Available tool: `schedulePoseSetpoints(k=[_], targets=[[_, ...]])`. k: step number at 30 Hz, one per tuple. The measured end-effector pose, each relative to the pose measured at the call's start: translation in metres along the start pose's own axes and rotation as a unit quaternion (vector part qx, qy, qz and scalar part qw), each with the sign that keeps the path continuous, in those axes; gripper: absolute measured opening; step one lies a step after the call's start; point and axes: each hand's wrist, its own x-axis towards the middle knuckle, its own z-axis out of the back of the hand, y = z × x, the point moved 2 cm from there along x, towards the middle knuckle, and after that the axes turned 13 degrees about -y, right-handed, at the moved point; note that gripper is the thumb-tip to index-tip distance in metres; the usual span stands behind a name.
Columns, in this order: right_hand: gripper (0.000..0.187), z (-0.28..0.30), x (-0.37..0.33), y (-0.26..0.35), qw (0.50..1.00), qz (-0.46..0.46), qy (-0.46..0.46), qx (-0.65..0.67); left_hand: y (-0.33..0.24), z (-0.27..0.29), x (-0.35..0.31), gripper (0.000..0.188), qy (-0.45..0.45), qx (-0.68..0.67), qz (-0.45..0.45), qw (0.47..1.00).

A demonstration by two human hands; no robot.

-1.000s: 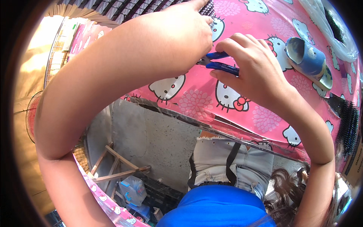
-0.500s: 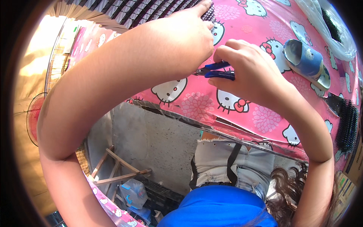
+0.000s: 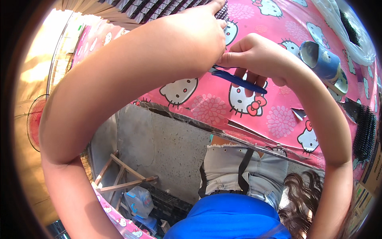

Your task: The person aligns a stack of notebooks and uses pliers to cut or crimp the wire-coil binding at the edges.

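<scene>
My left hand [image 3: 207, 30] reaches to the near edge of a mass of black strips [image 3: 151, 10] laid in slanted rows. One of its digits is stretched out toward the top edge of the picture, and a fingertip shows apart from it; the other fingers are hidden. Just right of it, my right hand [image 3: 254, 57] grips blue-handled side cutters [image 3: 242, 81]. One handle slants below the palm, with fingers behind it, and the thumb and index finger pinch near the other. The left hand and wrist cover the jaws.
A pink patterned sheet [image 3: 207, 111], torn at its near edge, covers the table. A blue slipper [image 3: 324, 59], a clear plastic bag [image 3: 360, 47] and a black bristly bundle [image 3: 365, 131] lie at right. A red fan [image 3: 36, 121] stands left; a wooden frame [image 3: 125, 173] is below.
My right hand has turned, and the cutters have tilted, their visible handle now slanting down to the right. My left hand has stayed nearly in place.
</scene>
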Motion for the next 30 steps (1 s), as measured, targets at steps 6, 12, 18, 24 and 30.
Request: schedulePoseSetpoints(k=[6,12,18,24,30], targets=[[0.048,-0.014,-0.023,-0.015,0.845,0.377,-0.243,-0.291,-0.007,-0.003,0.005,0.03,-0.01,0.077,0.008,0.997],[0.042,-0.028,-0.012,-0.024,0.776,0.432,-0.318,-0.332,-0.003,0.007,0.004,0.029,0.054,0.009,0.009,0.998],[0.037,-0.005,0.006,-0.002,0.997,0.033,-0.009,-0.062,-0.006,-0.007,0.018,0.031,0.176,0.063,0.035,0.982],[0.049,-0.015,-0.014,-0.001,0.931,0.237,-0.136,-0.244,-0.007,-0.012,0.02,0.038,0.155,0.085,0.029,0.984],[0.044,-0.022,-0.014,-0.034,0.8,0.39,-0.287,-0.353,-0.01,-0.009,0.023,0.043,0.211,0.104,0.01,0.972]])
